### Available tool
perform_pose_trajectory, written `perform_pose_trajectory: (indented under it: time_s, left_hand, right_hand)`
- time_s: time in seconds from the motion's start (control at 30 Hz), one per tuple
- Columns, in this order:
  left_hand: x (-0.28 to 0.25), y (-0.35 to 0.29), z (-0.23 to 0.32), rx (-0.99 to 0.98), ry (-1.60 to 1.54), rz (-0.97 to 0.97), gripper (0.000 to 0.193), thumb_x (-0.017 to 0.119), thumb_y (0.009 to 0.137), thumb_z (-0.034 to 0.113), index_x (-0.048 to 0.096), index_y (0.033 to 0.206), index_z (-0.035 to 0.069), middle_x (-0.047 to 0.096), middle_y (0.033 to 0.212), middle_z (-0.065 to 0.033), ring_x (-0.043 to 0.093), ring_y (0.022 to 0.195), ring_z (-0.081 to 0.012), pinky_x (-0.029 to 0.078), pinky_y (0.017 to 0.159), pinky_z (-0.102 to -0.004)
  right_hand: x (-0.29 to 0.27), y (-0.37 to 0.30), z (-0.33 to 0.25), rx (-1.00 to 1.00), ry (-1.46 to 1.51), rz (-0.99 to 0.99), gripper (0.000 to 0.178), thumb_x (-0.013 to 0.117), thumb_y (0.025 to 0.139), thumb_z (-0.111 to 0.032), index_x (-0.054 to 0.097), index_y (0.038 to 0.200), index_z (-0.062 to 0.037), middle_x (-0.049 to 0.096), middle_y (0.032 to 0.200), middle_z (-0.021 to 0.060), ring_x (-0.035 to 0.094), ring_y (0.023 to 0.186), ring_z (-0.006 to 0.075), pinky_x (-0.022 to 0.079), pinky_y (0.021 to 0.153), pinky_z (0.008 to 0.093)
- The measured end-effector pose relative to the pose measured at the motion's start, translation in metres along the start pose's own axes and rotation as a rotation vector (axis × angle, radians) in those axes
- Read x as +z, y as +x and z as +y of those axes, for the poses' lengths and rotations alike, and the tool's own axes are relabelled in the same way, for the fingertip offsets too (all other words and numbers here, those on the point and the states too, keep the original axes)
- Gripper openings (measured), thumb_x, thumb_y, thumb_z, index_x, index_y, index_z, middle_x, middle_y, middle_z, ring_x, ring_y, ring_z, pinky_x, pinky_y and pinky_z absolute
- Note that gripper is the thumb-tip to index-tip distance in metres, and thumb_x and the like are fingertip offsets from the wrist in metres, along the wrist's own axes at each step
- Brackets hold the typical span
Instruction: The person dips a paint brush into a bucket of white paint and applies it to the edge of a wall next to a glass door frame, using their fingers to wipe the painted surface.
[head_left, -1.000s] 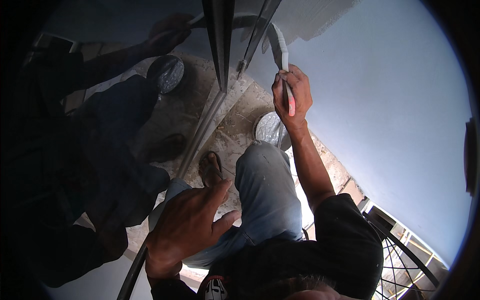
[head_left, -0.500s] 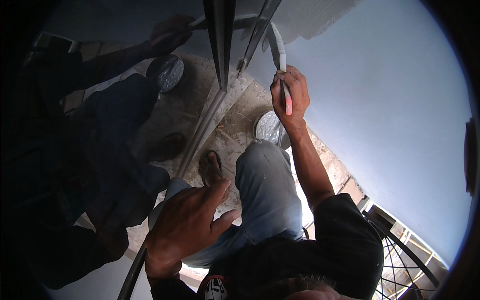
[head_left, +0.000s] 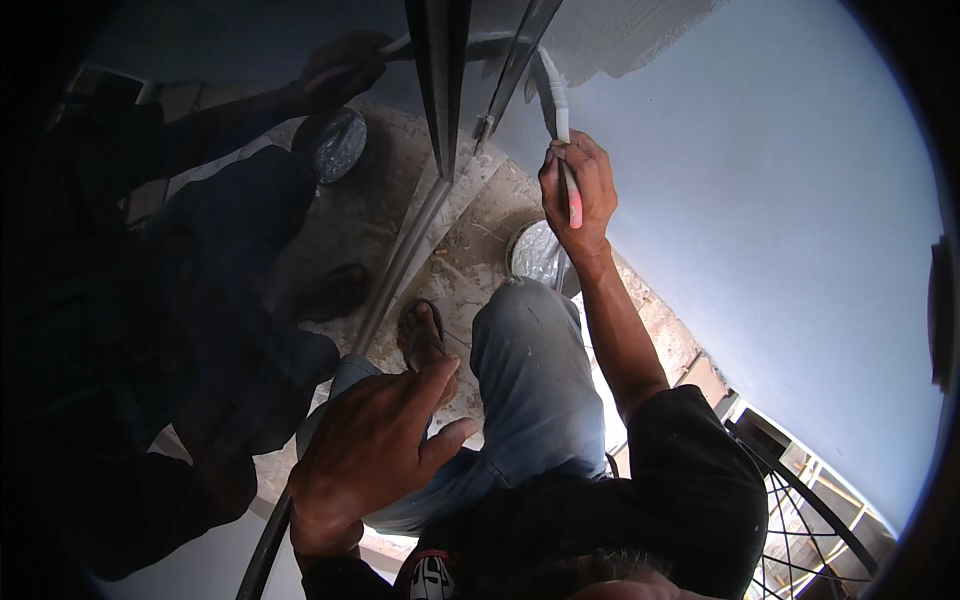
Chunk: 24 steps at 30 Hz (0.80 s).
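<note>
One scraper [head_left: 561, 118] is gripped in the right hand [head_left: 582, 188], its pink-ended handle clamped between thumb and fingers. Its blade is held ahead of that hand, near the frame [head_left: 518, 62] and the wall [head_left: 770, 220]; whether the wall is touched cannot be told. Beyond the hand, a grey patch [head_left: 640, 40] is seen; below the hand, a bucket [head_left: 537, 252] is set on the floor [head_left: 470, 240]. Jeans [head_left: 540, 385] are seen beneath the left hand [head_left: 375, 450], whose thumb and fingers are held apart.

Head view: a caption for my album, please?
Right hand holds a pink-ended tool at the wall beside a metal frame.
</note>
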<state>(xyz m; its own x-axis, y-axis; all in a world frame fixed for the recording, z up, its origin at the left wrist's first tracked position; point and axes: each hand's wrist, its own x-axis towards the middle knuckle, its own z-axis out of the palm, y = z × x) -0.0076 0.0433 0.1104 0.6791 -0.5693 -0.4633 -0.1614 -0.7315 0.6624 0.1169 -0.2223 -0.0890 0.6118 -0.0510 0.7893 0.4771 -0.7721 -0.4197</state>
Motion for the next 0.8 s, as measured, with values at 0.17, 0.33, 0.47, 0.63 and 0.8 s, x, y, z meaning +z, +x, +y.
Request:
perform_pose_trajectory:
  time_s: [0.17,0.33,0.47,0.63,0.8]
  left_hand:
    - [0.0001,0.001,-0.0008,0.005,-0.018,0.004,0.057,0.069,0.091,0.036,0.053,0.135,0.003,0.069,0.112,-0.0212,0.069,0.097,-0.0379,0.054,0.084,-0.0444]
    - [0.0005,0.0015,-0.0018,0.001,-0.033,0.001,0.057,0.069,0.091,0.036,0.054,0.134,0.003,0.069,0.113,-0.0218,0.069,0.098,-0.0384,0.054,0.084,-0.0445]
    - [-0.0014,0.0028,0.0003,-0.018,-0.043,-0.011,0.057,0.069,0.091,0.037,0.054,0.134,0.003,0.069,0.113,-0.022,0.069,0.097,-0.0386,0.054,0.084,-0.0446]
    - [-0.0006,0.0038,-0.0013,0.065,0.015,0.034,0.057,0.069,0.091,0.033,0.049,0.134,0.001,0.072,0.103,-0.0178,0.071,0.088,-0.0341,0.055,0.078,-0.0423]
    - [-0.0022,0.0034,0.0006,-0.024,-0.042,-0.01,0.058,0.069,0.091,0.037,0.054,0.134,0.002,0.068,0.115,-0.0219,0.069,0.099,-0.0383,0.054,0.085,-0.0444]
  right_hand:
    - [-0.0003,-0.0004,0.0003,0.007,0.011,0.0,0.028,0.072,0.077,0.005,0.064,0.102,-0.0043,0.066,0.107,0.016,0.069,0.089,0.0294,0.059,0.071,0.0359]
    - [-0.0001,-0.0025,0.0006,0.014,0.012,-0.004,0.028,0.072,0.077,0.005,0.063,0.101,-0.0044,0.066,0.107,0.0158,0.069,0.09,0.0294,0.059,0.071,0.0361]
    - [0.0005,-0.0054,0.0025,0.013,0.009,-0.015,0.028,0.072,0.077,0.005,0.063,0.102,-0.0043,0.066,0.107,0.0158,0.069,0.091,0.0296,0.059,0.071,0.0362]
    - [-0.0008,-0.0049,0.0019,0.018,-0.002,-0.041,0.028,0.072,0.078,0.005,0.063,0.103,-0.0044,0.066,0.108,0.0154,0.068,0.092,0.0297,0.059,0.073,0.0364]
    - [0.0005,-0.0086,0.0022,0.05,0.002,-0.053,0.029,0.072,0.077,0.005,0.063,0.103,-0.0044,0.066,0.109,0.0152,0.068,0.093,0.0297,0.058,0.073,0.0368]
